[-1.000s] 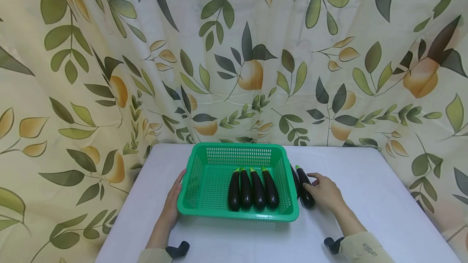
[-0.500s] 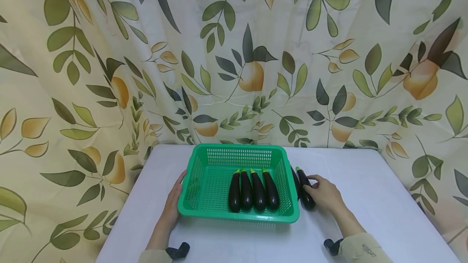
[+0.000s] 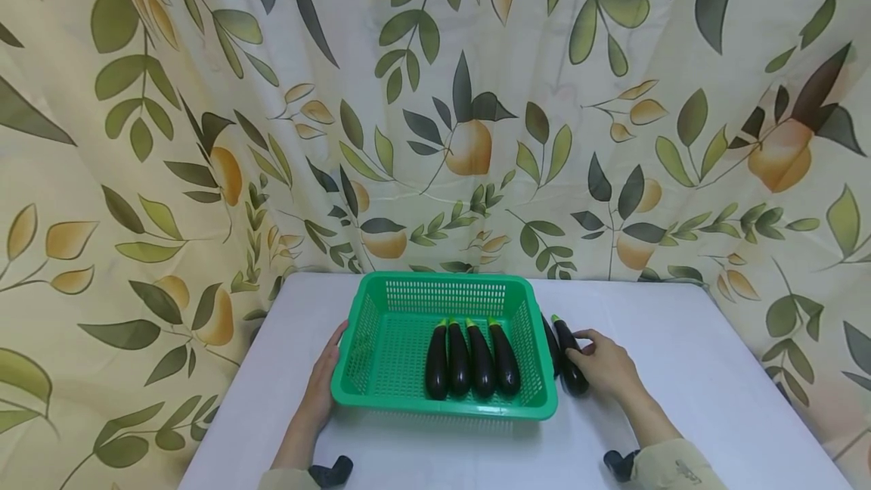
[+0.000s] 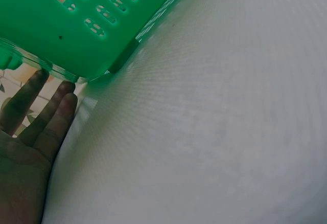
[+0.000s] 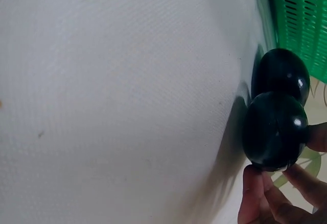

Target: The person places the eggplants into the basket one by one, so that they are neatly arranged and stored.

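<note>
A green perforated basket sits mid-table, with several dark eggplants lying side by side in its right half, green stem ends pointing away. At the basket's left side, my left hand touches it with nearly straight fingers, the fingertips right at the wall in the left wrist view. My right hand pinches an eggplant outside the basket, thumb on one side and fingers on the other. Another eggplant lies between that one and the basket's right wall, partly hidden by the rim in the head view.
A white cloth covers the table under everything. Behind it hangs a curtain printed with leaves and fruit. Small black devices are strapped at both wrists, beside light sleeves.
The head view tilts slightly, so everything sits a little lower in it. Both hands, the basket and the eggplants keep their places relative to one another.
</note>
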Tool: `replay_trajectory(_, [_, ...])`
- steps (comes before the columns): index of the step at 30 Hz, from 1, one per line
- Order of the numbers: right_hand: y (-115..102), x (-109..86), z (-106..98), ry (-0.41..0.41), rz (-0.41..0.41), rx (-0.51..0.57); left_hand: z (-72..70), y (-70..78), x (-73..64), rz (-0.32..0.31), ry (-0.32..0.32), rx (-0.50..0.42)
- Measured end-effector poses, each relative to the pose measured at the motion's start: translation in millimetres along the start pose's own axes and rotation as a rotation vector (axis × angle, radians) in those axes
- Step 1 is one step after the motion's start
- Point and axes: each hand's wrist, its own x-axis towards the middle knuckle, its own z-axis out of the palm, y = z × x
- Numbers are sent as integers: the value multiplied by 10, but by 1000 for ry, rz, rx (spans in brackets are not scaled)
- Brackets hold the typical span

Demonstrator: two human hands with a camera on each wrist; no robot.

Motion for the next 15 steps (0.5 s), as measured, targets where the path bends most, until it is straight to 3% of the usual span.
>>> replay_trajectory(15, [-22, -11, -116, 0, -3, -1, 5, 3, -3, 7, 3, 15])
